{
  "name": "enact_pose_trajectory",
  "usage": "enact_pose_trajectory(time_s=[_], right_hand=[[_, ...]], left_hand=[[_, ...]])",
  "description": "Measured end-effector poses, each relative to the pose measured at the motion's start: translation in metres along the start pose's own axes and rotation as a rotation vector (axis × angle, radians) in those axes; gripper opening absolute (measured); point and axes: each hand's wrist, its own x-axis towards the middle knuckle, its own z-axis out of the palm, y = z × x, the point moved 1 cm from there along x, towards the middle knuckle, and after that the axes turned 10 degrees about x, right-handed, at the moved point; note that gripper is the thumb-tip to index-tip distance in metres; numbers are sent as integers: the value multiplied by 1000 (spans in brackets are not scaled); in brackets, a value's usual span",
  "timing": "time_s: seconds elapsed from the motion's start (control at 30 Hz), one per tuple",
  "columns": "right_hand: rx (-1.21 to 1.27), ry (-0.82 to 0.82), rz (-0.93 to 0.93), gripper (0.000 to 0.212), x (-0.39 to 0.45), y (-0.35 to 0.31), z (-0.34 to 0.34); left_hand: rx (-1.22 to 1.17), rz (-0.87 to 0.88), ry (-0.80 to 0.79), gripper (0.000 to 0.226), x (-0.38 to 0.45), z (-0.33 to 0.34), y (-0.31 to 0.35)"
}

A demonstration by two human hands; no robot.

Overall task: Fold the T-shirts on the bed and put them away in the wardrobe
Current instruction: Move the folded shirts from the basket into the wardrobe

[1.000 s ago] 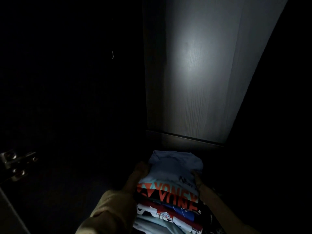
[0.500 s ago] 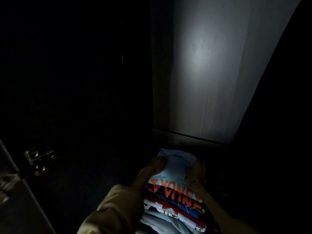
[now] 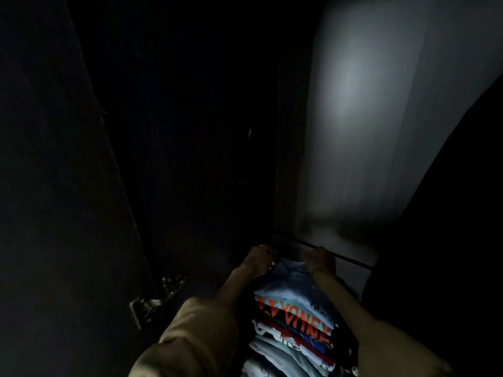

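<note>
A stack of several folded T-shirts [image 3: 295, 325] rests low in the dark wardrobe, a pale blue one [image 3: 288, 284] on top and one with orange lettering under it. My left hand [image 3: 257, 258] curls over the far left corner of the pale blue shirt. My right hand [image 3: 318, 261] grips its far right corner. Both hands sit at the far end of the stack, fingers closed on the cloth. The lower shirts are partly hidden by my arms.
A lit grey wardrobe panel [image 3: 367, 131] rises behind the stack, with a shelf edge [image 3: 326, 248] just beyond my hands. The open wardrobe door [image 3: 54, 186] with its metal hinge [image 3: 155, 300] stands at the left. Everything else is dark.
Both hands have slid from the sides of the stack to the far end of the top shirt. The view has swung, and the door and hinge now sit closer at the left.
</note>
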Motion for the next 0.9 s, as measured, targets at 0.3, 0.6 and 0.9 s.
enact_pose_trajectory(time_s=[0.3,0.6,0.9], right_hand=[[197,6,43,36,-96,-70,-46],[363,131,25,36,-237,-64,-73],[367,258,-35,31,-388,-52,-108]], left_hand=[[-177,87,112,32,-91,-82,35],[-188,177,17,30,-212,-92,33],[-236,261,-57,24,-348,-85,45]])
